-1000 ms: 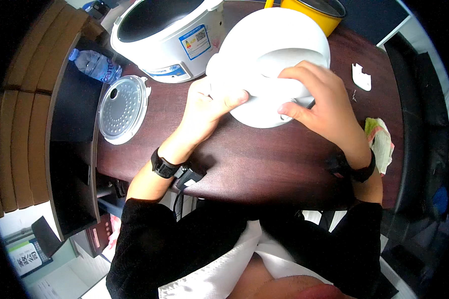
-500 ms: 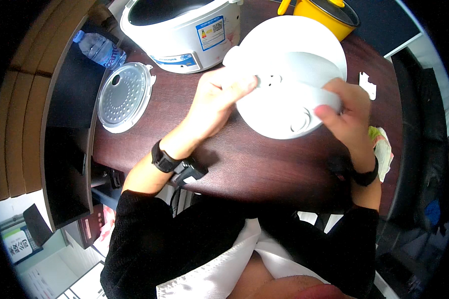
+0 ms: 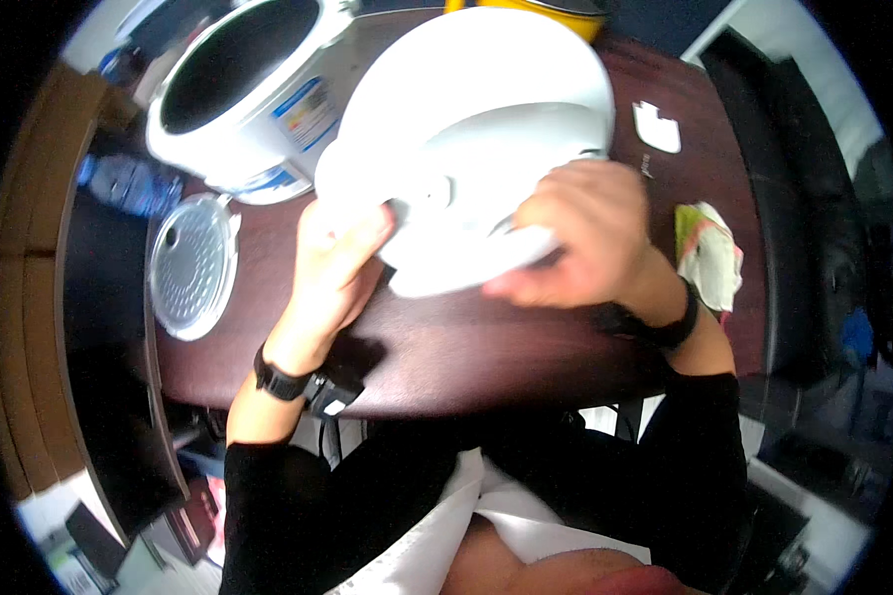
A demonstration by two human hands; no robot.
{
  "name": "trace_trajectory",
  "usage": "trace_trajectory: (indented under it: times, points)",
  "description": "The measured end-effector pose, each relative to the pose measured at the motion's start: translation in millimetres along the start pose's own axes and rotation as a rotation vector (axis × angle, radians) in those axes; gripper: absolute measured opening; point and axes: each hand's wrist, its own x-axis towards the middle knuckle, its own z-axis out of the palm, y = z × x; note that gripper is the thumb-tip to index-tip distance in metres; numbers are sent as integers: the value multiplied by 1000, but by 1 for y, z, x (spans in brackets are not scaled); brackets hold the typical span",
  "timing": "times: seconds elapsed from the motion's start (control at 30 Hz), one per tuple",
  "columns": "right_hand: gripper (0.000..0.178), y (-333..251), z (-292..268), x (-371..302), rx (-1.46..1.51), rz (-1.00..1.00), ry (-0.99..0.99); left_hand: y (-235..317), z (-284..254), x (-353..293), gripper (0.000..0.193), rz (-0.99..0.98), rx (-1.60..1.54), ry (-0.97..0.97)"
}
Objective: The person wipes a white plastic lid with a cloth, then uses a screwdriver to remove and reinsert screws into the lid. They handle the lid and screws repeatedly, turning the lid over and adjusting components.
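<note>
A large round white lid [image 3: 476,69] is raised and tilted above the dark wooden table [image 3: 456,362]. It has a raised handle section and a small round knob on top. My left hand [image 3: 339,263] pinches the lid's left edge, thumb on top. The fingers of my right hand [image 3: 590,233] wrap round the lid's handle on the right side; motion blurs them a little. Behind and to the left stands a white rice cooker [image 3: 303,154], uncovered, with a dark inside and a blue-and-white label.
A clear perforated plastic steamer tray [image 3: 191,273] lies at the table's left edge beside a water bottle [image 3: 134,186]. A yellow pot [image 3: 571,22] stands at the back. On the right are a small white flat piece [image 3: 657,129] and a crumpled cloth [image 3: 709,260].
The lid has come nearer and tilted, with both hands still on it. My view has shifted, so the cooker and tray appear further left.
</note>
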Motion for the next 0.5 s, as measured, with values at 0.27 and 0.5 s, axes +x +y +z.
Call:
trace_trajectory:
  times: [0.27, 0.5]
  points:
    - [44, -6, -1, -2, -6, 9, 51, 1, -5, -5, 69, -36, 15, 45]
    - [46, -4, -3, -8, -31, 13, 179, -3, -20, -18, 75, -65, 60, 64]
